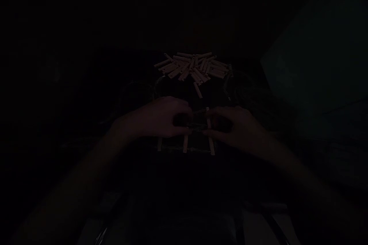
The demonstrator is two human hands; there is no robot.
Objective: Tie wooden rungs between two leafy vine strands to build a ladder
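Note:
The picture is very dark. Three short wooden sticks stand in a row, joined by thin cord that runs across their upper and lower parts. My left hand (165, 116) is curled round the upper part of the middle stick (185, 144), its thumb and fingertips against it. The left stick (160, 144) is partly hidden beneath that hand. With thumb and fingers, my right hand (234, 124) pinches the right stick (212, 146). Between the fingertips of both hands, the cord (199, 126) spans from one stick to the other.
Beyond my hands lies a heap of loose wooden sticks (198, 67) with small holes near their ends. One single stick (198, 90) lies in front of it. Cord ends (227, 88) trail on the dark surface. A pale greenish surface (319, 49) is at right.

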